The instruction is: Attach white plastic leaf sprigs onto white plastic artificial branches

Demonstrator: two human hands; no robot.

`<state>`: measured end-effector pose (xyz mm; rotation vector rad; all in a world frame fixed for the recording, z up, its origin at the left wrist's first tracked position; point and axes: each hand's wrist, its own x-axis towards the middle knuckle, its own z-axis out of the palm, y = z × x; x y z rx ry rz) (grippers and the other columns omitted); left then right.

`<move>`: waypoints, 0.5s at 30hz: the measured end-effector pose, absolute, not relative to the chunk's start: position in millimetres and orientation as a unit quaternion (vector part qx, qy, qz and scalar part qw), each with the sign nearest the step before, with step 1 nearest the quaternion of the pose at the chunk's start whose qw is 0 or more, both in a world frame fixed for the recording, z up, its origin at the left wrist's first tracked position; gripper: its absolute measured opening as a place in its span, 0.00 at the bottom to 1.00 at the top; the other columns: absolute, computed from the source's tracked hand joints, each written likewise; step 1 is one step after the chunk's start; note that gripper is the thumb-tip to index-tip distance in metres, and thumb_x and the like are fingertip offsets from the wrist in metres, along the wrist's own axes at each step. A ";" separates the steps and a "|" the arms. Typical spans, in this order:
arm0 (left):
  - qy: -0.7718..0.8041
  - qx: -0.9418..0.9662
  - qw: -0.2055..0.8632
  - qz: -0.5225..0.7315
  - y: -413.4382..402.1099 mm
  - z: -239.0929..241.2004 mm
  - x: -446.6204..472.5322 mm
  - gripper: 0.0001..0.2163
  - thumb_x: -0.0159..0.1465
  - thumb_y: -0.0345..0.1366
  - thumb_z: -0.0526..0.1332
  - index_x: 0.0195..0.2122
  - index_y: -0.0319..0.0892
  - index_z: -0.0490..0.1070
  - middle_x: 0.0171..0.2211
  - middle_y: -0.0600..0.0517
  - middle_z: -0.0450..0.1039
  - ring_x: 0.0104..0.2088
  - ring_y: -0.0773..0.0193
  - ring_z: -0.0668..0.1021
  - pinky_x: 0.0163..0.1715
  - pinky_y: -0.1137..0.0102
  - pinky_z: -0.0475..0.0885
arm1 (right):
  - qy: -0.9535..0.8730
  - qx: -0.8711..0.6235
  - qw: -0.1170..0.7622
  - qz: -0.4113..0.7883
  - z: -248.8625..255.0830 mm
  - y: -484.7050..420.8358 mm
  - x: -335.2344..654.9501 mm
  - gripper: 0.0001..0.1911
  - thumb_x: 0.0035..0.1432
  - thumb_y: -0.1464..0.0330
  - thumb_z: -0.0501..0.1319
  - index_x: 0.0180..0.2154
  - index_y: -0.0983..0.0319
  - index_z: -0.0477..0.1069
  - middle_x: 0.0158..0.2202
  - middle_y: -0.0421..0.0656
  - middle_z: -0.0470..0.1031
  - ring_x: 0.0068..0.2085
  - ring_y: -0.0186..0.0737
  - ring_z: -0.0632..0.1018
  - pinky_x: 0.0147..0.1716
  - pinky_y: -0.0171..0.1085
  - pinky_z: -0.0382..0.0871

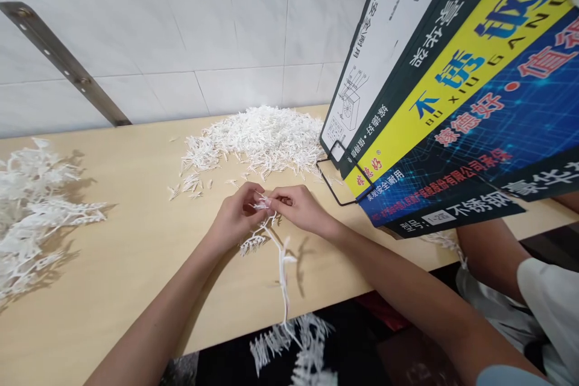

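Note:
Near the middle of the table, my left hand (237, 214) and my right hand (298, 208) meet with fingertips pinched on a white branched plastic stem (283, 271). The exact grip point is partly covered by the fingers. From there the stem runs down past the table's front edge, where its fringed white branches (312, 338) hang over a dark area. A small cluster of white sprigs (253, 245) shows just below my left hand. Beyond both hands lies a heap of small white plastic pieces (266, 136), with a few loose bits at its left.
At the left, larger white branched pieces (40, 223) lie on the wooden table (149, 193). A printed cardboard box panel (452, 96) leans at the right, with a black wire frame (337, 187) at its foot. Behind it, another person's arm (495, 256) shows. A tiled wall backs the table.

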<state>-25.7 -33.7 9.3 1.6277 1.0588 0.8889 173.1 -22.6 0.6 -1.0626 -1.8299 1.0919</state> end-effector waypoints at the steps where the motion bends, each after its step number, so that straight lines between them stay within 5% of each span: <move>1: 0.432 0.647 0.505 0.374 -33.5 7.4 -23.6 0.16 0.61 0.39 0.69 0.47 0.43 0.69 0.38 0.51 0.79 0.35 0.63 0.80 0.37 0.70 0.73 | -0.695 -0.416 0.395 0.434 0.7 -22.9 172.2 0.12 0.67 0.63 0.62 0.34 0.63 0.80 0.29 0.40 0.79 0.29 0.33 0.73 0.30 0.33 0.63; 6: 0.425 0.610 0.592 0.311 -28.6 -0.4 -21.7 0.07 0.62 0.36 0.65 0.35 0.38 0.74 0.24 0.56 0.69 0.24 0.70 0.69 0.25 0.73 0.62 | -0.670 -0.430 0.419 0.437 -0.6 -24.1 165.3 0.14 0.66 0.62 0.63 0.32 0.64 0.79 0.26 0.40 0.76 0.29 0.34 0.72 0.29 0.32 0.62; 15: 0.450 0.599 0.592 0.299 -19.0 6.6 -20.9 0.12 0.59 0.42 0.68 0.26 0.38 0.75 0.19 0.57 0.65 0.20 0.72 0.62 0.22 0.72 0.54 | -0.596 -0.502 0.479 0.403 -13.6 -19.9 165.4 0.19 0.67 0.53 0.61 0.30 0.61 0.72 0.21 0.36 0.65 0.24 0.34 0.66 0.24 0.34 0.58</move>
